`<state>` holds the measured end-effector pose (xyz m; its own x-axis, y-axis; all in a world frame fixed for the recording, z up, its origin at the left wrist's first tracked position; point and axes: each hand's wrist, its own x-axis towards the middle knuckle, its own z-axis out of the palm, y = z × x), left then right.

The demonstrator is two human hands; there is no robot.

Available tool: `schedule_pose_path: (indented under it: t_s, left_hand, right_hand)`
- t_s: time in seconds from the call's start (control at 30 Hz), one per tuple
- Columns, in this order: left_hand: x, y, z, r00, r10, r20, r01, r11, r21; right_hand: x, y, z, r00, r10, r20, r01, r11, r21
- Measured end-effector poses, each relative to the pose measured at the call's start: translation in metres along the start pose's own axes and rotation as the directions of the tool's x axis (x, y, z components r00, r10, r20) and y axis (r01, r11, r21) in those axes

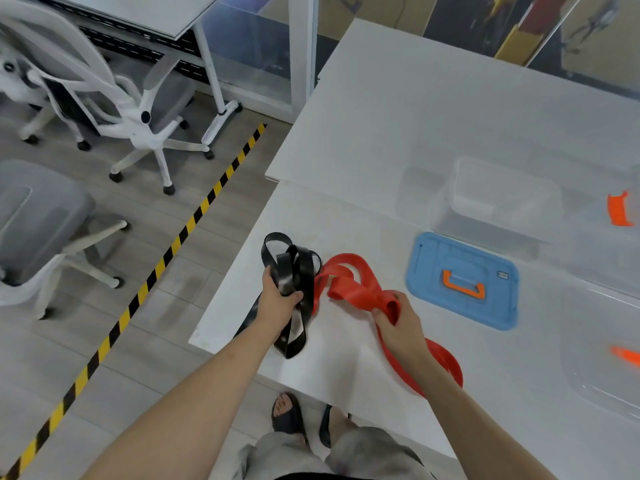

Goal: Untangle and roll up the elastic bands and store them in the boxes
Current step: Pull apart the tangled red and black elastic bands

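Observation:
A black elastic band (298, 271) and a red elastic band (349, 282) lie looped and tangled together near the left edge of the white table (381, 133). My left hand (278, 299) grips a bunch of the black band's loops; one end hangs down over the table. My right hand (398, 323) is closed on the red band, whose tail curls in a loop behind my wrist. A clear plastic box (498, 199) stands open farther back. Its blue lid (464, 278) with an orange handle lies flat in front of it.
A second clear box (602, 358) with orange clips sits at the right edge. The table's corner is close to my left hand. White office chairs (131, 109) and a yellow-black floor stripe (145, 289) are on the left. My feet show under the table edge.

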<state>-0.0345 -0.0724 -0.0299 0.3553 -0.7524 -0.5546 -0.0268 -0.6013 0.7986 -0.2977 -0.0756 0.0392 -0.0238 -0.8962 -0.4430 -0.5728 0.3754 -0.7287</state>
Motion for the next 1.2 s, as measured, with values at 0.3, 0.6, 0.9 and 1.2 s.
schedule_pose_path:
  t_s: [0.3,0.6,0.9,1.2]
  left_hand:
    - [-0.004,0.003,-0.007,0.991,-0.133,0.004,0.132,0.985,-0.11]
    - [-0.002,-0.001,-0.001,0.995,-0.098,-0.022,0.098,0.995,-0.026]
    - [-0.001,-0.007,0.002,0.993,-0.106,-0.044,0.105,0.994,-0.011]
    - [-0.011,0.011,0.009,0.999,-0.016,-0.032,0.012,0.993,-0.118]
  right_hand:
    - [0.034,-0.028,0.056,0.999,0.033,0.019,-0.034,0.999,0.034]
    - [0.088,-0.046,0.071,0.883,-0.019,0.47,0.306,0.781,-0.544]
    - [0.098,-0.044,0.068,0.844,-0.028,0.535,0.295,0.858,-0.42]
    - [0.085,-0.04,0.069,0.928,-0.258,0.268,0.299,0.946,-0.124]
